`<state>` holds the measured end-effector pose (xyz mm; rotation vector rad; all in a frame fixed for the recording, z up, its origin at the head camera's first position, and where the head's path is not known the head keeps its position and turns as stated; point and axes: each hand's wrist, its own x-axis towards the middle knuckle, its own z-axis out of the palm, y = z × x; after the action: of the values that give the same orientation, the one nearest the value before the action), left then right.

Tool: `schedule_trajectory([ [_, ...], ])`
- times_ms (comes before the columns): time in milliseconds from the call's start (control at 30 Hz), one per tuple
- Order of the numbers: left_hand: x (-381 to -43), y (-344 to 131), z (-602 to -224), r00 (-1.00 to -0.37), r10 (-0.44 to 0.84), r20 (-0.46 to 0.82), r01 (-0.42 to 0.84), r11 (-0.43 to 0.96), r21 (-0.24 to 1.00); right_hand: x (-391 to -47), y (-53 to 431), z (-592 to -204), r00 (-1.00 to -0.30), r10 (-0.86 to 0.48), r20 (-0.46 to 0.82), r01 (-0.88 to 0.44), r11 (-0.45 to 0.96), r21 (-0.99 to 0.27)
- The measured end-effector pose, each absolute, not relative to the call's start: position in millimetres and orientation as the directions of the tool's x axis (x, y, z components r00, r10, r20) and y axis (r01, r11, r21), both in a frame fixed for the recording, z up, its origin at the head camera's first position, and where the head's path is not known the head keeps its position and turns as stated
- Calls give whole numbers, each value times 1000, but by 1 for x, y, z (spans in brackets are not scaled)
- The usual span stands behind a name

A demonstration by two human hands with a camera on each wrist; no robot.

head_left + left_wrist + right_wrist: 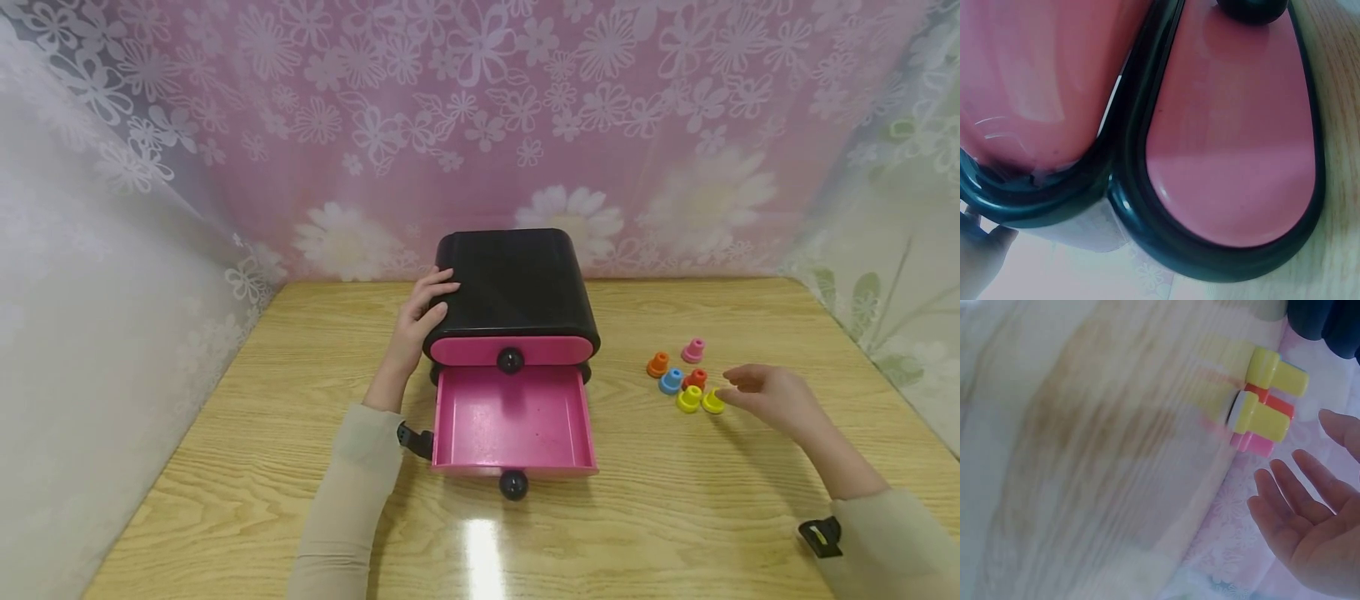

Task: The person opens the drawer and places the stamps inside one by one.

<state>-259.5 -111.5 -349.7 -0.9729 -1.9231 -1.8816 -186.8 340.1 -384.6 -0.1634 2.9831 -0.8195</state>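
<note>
A small black drawer cabinet (517,279) with pink drawer fronts stands mid-table. My left hand (420,312) rests against its upper left side, fingers fairly straight over the edge; part of that hand shows at the lower left of the left wrist view. The lower pink drawer (513,471) is pulled out, and nothing lies inside. At the right, my right hand (776,400) hovers beside the nearest yellow stamp-shaped plastic piece (712,403). In the right wrist view its fingers are spread and relaxed, apart from that yellow piece (1263,419), holding nothing.
Close together lie another yellow piece (689,400) and a red (695,380), a blue (671,382), an orange (657,365) and a pink one (693,351). A flowered curtain (480,125) hangs behind the wooden table (247,483). Round black knobs stick out from the drawers.
</note>
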Motion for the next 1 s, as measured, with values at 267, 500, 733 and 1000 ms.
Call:
schedule_trajectory([
  [267,-249,-109,-340,-740,265,618,627,-61,777,-195,342,-392,-988,-137,-70,-89,879,-468],
  [500,-251,-109,-343,-734,261,627,634,-70,770,-198,343,-396,-985,-155,-71,-107,886,-451],
  [733,-251,-109,-341,-733,265,626,636,-59,770,-200,343,-396,-984,-163,-72,-113,884,-453],
  [1000,-249,-109,-339,-732,264,628,641,-49,766,-202,342,-396,-983,-171,-72,-121,884,-452],
])
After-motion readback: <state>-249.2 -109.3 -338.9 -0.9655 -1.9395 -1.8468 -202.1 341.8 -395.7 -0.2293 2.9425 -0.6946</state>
